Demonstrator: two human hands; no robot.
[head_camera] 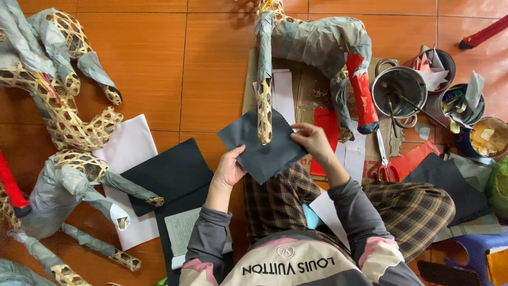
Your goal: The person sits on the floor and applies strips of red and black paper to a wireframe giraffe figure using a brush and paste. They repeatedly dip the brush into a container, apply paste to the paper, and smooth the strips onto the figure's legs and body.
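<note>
1. A person sits on an orange tiled floor (211, 69); both hands hold a dark grey paper sheet (262, 145) under a woven bamboo leg (264, 114) of an animal frame (317, 39)
2. The left hand (228, 169) has its grip closed on the sheet's lower left edge; the right hand (313, 140) pinches the right edge
3. To wrap well, keep the sheet taut and centred under the leg
4. Scissors (385, 159) and what may be a glue tin (399, 90) lie to the right
</note>
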